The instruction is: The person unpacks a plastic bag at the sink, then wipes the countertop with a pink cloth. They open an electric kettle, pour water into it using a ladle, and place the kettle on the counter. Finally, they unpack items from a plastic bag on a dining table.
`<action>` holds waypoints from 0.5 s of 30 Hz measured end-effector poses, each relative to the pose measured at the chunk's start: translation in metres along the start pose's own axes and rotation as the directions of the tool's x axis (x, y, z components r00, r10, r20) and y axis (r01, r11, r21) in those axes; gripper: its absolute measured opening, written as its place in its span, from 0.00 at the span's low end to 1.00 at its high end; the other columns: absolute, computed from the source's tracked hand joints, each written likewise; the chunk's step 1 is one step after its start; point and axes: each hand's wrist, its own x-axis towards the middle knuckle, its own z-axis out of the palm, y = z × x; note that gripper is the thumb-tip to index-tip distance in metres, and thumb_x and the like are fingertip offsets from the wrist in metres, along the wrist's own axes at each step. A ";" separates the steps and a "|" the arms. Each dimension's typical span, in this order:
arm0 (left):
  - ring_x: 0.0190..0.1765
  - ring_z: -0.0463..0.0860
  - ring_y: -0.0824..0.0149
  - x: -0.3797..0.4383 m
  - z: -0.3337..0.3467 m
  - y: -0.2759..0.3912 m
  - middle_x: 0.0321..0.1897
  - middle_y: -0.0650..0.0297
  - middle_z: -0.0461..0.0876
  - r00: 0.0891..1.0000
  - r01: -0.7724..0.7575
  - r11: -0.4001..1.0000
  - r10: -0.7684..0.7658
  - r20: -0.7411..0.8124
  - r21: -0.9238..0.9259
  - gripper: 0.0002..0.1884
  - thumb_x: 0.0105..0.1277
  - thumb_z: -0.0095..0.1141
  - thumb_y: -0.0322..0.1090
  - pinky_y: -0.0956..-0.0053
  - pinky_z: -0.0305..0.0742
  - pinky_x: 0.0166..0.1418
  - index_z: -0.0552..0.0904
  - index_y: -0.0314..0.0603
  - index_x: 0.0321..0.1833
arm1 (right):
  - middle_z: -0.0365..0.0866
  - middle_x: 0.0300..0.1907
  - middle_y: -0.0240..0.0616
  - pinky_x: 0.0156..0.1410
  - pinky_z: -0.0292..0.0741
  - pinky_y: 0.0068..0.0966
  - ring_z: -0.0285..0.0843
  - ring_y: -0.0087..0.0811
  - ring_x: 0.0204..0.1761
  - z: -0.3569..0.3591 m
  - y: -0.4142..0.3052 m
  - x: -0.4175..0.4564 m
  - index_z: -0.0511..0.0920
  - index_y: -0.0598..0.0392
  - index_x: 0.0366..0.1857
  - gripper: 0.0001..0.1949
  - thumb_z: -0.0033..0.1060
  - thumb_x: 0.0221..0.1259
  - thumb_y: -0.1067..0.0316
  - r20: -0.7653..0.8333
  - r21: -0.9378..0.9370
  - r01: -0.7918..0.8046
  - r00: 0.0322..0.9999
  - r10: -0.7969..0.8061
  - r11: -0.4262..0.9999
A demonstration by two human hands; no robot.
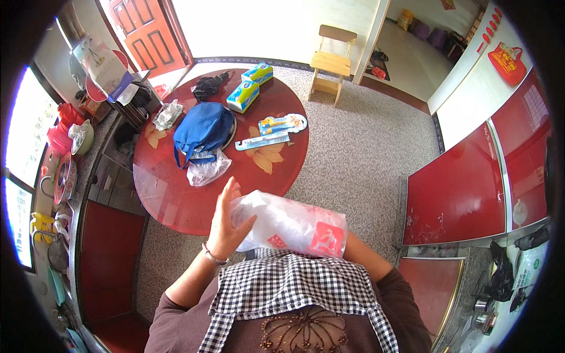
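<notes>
A whitish translucent plastic bag (pixel 287 220) with red print stretches across in front of my chest, above the checked apron. At its left end is my left hand (pixel 225 220), fingers spread and thumb near the bag's opening side. A bracelet circles that wrist. My right forearm runs up to the bag's right end, and the hand itself is hidden inside or behind the plastic. Beyond the bag stands a round red table (pixel 185 212) with a blue fabric bag (pixel 205 125), a clear plastic bag (pixel 209 170) and packaged toothbrushes (pixel 282 124) on it.
Two tissue packs (pixel 243 96), a folded black umbrella (pixel 211 86) and a crumpled clear wrapper (pixel 167 114) lie toward the table's far side. A wooden chair (pixel 331 64) is by the wall. Counters flank me, with a red refrigerator (pixel 459 189) at right.
</notes>
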 end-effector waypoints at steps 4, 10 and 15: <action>0.68 0.72 0.54 0.020 -0.003 0.054 0.66 0.54 0.73 0.678 -0.735 0.507 0.552 0.485 0.451 0.36 0.53 0.71 0.39 0.46 0.60 0.74 0.75 0.66 0.68 | 0.74 0.65 0.42 0.68 0.75 0.31 0.74 0.32 0.64 0.000 0.002 0.016 0.68 0.53 0.69 0.23 0.52 0.73 0.64 0.270 -0.335 0.208 0.956 -0.118 0.919; 0.61 0.78 0.54 0.039 0.037 -0.031 0.57 0.53 0.80 0.554 -0.289 0.918 -0.071 0.830 0.271 0.26 0.75 0.48 0.53 0.61 0.67 0.72 0.71 0.55 0.73 | 0.79 0.58 0.40 0.63 0.78 0.29 0.79 0.29 0.56 -0.003 0.003 0.022 0.74 0.55 0.62 0.17 0.51 0.73 0.65 0.240 -0.504 0.137 0.971 -0.014 0.853; 0.65 0.74 0.67 0.012 0.053 -0.120 0.63 0.59 0.76 0.415 0.625 0.780 -0.370 0.831 0.036 0.29 0.80 0.40 0.52 0.71 0.69 0.70 0.69 0.37 0.72 | 0.82 0.53 0.41 0.57 0.80 0.28 0.83 0.29 0.49 -0.033 0.002 0.014 0.77 0.57 0.58 0.14 0.51 0.74 0.65 0.108 -0.452 0.034 0.994 0.017 0.891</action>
